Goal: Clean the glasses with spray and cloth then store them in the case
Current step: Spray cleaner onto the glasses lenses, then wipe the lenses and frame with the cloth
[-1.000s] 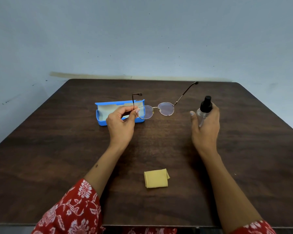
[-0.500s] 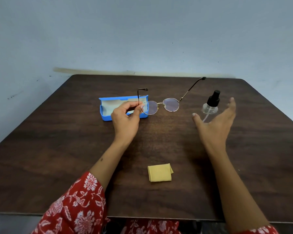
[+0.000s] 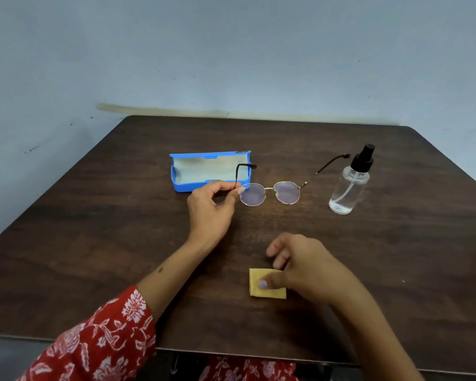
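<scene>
My left hand (image 3: 213, 204) pinches the left temple hinge of the round gold-rimmed glasses (image 3: 271, 192), holding them just above the table with both temples unfolded. Behind that hand lies the open blue case (image 3: 182, 185), its pale lining showing. A clear spray bottle (image 3: 348, 188) with a black pump stands upright on the right, untouched. My right hand (image 3: 300, 264) hovers low over the folded yellow cloth (image 3: 259, 291); the thumb lies on the cloth and the other fingers are loosely bent above its far edge.
Everything sits on a dark wooden table (image 3: 94, 243) against a pale blue wall. The near table edge runs just below my forearms, with red floral sleeves (image 3: 94, 347) at the bottom.
My right hand let go of the spray bottle, which now stands alone, and came back toward me down onto the yellow cloth. My left hand keeps its pinch on the glasses.
</scene>
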`<state>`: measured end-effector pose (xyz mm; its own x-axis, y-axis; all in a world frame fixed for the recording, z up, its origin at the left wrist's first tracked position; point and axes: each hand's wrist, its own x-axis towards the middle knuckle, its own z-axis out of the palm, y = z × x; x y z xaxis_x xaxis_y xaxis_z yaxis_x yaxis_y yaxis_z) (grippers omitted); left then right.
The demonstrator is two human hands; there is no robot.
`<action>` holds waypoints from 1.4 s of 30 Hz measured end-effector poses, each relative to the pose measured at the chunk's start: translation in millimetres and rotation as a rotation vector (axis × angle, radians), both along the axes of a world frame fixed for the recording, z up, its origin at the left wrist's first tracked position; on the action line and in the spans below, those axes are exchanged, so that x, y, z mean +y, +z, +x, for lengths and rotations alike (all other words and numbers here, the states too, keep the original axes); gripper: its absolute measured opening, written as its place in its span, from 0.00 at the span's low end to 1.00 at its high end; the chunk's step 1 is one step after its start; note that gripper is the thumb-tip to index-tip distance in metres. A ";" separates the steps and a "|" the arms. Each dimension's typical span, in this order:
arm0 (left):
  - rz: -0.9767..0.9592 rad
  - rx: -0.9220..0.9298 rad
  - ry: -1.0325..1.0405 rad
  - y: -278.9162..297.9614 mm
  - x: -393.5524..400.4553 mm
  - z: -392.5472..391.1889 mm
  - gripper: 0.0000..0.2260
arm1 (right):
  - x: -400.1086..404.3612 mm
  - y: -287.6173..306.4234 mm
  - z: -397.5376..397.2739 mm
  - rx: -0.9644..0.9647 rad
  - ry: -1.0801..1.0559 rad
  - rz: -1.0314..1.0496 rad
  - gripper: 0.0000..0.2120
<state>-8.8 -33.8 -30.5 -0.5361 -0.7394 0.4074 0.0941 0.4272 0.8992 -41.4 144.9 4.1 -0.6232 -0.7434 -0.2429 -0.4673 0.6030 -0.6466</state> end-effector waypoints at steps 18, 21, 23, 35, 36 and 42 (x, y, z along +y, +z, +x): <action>0.040 -0.087 -0.008 -4.7 4.9 -0.2 0.04 | -49.0 6.2 -38.5 0.375 -0.212 -0.780 0.11; 0.075 -0.084 0.001 -4.6 3.1 0.4 0.04 | -61.2 -14.3 -42.1 0.788 -0.119 -0.673 0.07; 0.100 -0.091 -0.004 -3.8 2.7 0.8 0.05 | -63.4 -26.6 -40.6 0.964 -0.073 -0.635 0.09; 0.195 -0.070 -0.019 -5.5 -0.3 1.0 0.04 | -60.3 -41.7 -31.3 1.036 0.078 -0.479 0.13; 0.196 -0.071 -0.015 -5.4 0.1 1.4 0.04 | -60.9 -42.7 -30.7 1.028 0.069 -0.467 0.13; 0.239 -0.059 0.001 -5.6 -0.3 0.9 0.04 | -71.7 -50.2 -30.0 0.918 0.006 -0.490 0.13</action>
<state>-7.9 -34.2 -36.1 -0.5534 -0.8114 0.1882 0.0379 0.2012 0.9788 -71.4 73.2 -46.1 -0.4112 -0.6366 0.6524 -0.9058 0.3658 -0.2140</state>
